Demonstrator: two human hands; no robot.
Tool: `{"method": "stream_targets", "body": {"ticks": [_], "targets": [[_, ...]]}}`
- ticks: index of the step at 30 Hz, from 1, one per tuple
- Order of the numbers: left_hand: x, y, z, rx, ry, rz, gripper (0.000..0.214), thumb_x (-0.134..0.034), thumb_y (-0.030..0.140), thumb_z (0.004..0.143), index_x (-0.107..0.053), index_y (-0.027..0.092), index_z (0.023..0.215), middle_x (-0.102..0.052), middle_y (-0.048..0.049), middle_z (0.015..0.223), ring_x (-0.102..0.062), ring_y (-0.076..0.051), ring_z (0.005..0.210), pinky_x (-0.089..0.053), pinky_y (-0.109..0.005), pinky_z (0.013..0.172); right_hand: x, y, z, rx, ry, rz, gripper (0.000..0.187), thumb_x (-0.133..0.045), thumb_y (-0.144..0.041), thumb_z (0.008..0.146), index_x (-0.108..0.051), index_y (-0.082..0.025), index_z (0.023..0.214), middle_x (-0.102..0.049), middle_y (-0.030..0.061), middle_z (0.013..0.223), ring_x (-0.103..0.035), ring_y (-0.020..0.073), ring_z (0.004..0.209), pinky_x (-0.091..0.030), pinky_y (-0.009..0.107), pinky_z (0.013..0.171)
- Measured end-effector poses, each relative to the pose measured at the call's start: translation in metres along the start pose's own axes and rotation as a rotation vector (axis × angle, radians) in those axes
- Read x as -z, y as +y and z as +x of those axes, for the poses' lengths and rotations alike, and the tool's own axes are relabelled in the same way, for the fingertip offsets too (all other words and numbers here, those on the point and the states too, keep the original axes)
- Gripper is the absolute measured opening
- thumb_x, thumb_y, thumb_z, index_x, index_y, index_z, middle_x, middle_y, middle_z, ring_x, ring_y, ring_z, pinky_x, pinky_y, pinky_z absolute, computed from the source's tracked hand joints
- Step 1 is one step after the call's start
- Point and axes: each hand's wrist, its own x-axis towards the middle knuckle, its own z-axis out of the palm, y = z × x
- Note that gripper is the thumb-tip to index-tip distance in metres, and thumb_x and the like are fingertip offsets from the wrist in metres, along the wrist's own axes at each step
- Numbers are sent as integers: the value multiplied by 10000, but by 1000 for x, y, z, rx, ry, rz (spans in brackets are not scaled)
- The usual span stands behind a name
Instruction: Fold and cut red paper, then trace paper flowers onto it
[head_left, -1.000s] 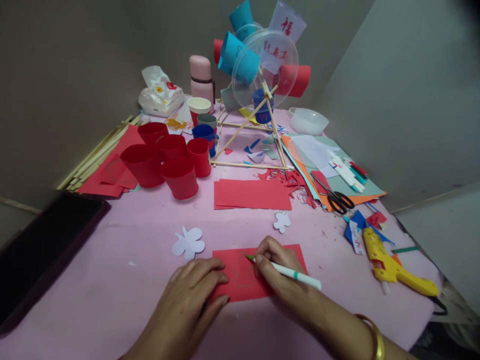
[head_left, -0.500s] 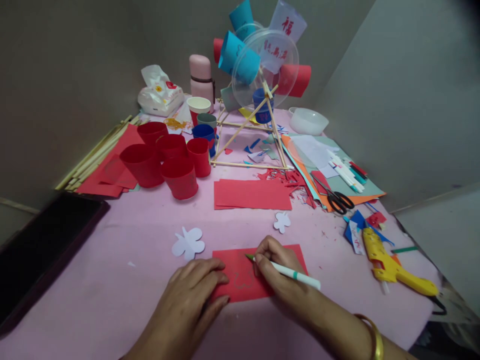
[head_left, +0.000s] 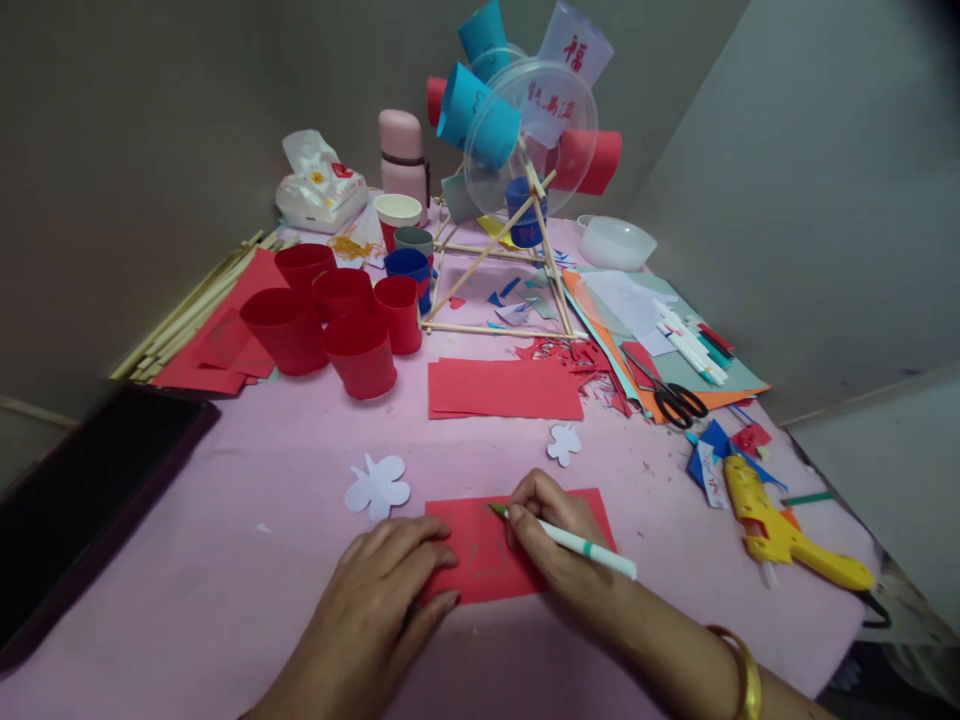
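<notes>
A red paper rectangle [head_left: 480, 590] lies flat in front of me, with a faint outline drawn near its middle. My right hand [head_left: 559, 535] is closed on a white marker [head_left: 589, 550] with a green tip, which is at the paper's upper part. Fingers stretched out, my left hand [head_left: 390, 590] rests over the paper's left edge. Beyond the left hand is a white butterfly cutout [head_left: 379, 487]. A smaller white cutout [head_left: 563, 444] lies just past the paper's top edge.
Farther back lie red strips [head_left: 504, 390] and red paper cups [head_left: 360, 355]. A stick frame [head_left: 499, 328] carries a wheel of coloured cups. On the right are scissors [head_left: 679, 405], markers [head_left: 694, 350] and a yellow glue gun [head_left: 787, 535]. A black tray-like object [head_left: 90, 500] sits left.
The marker's tip has shifted very slightly left and up, and its back end has swung a little left. My left hand stays in place on the paper.
</notes>
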Motion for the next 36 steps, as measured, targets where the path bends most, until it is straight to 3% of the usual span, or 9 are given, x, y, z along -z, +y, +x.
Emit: {"method": "stream_targets", "body": {"ticks": [36], "targets": [[1, 0, 0, 11, 16, 4, 129, -563, 271, 844, -602, 257, 966, -643, -20, 1035, -595, -209, 947, -496, -356, 797, -1, -1, 0, -28, 6, -36, 139, -418, -181, 868, -427, -219, 735, -454, -59, 576, -397, 107, 504, -283, 222, 471]]}}
